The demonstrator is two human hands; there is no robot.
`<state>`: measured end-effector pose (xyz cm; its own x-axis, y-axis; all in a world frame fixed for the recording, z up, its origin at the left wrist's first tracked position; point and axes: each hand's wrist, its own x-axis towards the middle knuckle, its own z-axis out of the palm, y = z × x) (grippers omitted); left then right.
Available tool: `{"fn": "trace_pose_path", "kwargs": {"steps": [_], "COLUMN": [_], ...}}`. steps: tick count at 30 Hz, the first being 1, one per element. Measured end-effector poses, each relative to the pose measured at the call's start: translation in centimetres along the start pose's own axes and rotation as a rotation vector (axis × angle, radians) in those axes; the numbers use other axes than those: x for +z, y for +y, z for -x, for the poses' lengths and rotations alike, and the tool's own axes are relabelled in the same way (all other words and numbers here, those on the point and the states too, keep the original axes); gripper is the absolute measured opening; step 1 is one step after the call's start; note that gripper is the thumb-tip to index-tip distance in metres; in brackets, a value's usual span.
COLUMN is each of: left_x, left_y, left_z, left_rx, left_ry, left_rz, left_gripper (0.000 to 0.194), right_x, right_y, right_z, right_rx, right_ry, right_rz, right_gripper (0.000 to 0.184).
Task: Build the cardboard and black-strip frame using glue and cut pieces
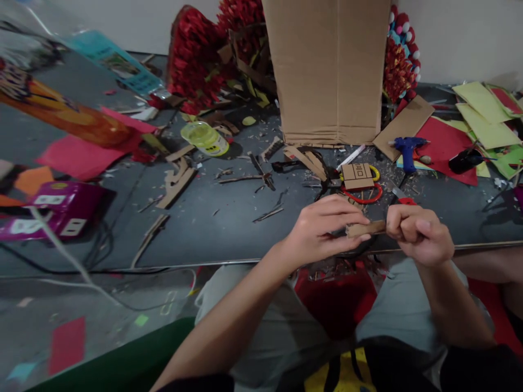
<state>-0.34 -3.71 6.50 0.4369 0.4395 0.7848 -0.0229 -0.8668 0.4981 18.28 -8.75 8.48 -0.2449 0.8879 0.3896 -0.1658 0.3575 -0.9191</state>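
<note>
A small folded strip of brown cardboard is held level between my two hands, just above the table's front edge. My left hand has its thumb and fingers closed round the strip's left end. My right hand is curled in a fist, pinching the right end. Just beyond lie scissors with red and yellow handles and a tag-like piece of cardboard on top of them. A cutter with a red handle is partly hidden behind my right hand.
A tall cardboard panel stands behind. A blue glue gun lies on red paper at the right. Leftward are a yellowish jar, cardboard scraps, an orange bottle and a purple packet. Cables cross the left front edge.
</note>
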Motion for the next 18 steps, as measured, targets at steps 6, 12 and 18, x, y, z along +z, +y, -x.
{"fn": "trace_pose_path", "kwargs": {"steps": [6,12,18], "left_x": [0.09,0.16,0.34], "left_y": [-0.05,-0.35,-0.43], "left_z": [0.19,0.58,0.6], "left_rx": [0.067,0.068,0.069], "left_ry": [-0.062,-0.077,-0.098], "left_rz": [-0.081,-0.093,-0.083], "left_gripper": [0.012,0.009,0.007], "right_x": [0.26,0.53,0.1], "right_y": [-0.46,-0.57,-0.6], "right_z": [0.65,0.19,-0.04], "right_rx": [-0.082,-0.156,-0.108], "right_ry": [-0.209,-0.266,-0.326], "right_rz": [0.536,0.793,0.762], "right_gripper": [0.031,0.027,0.025]}}
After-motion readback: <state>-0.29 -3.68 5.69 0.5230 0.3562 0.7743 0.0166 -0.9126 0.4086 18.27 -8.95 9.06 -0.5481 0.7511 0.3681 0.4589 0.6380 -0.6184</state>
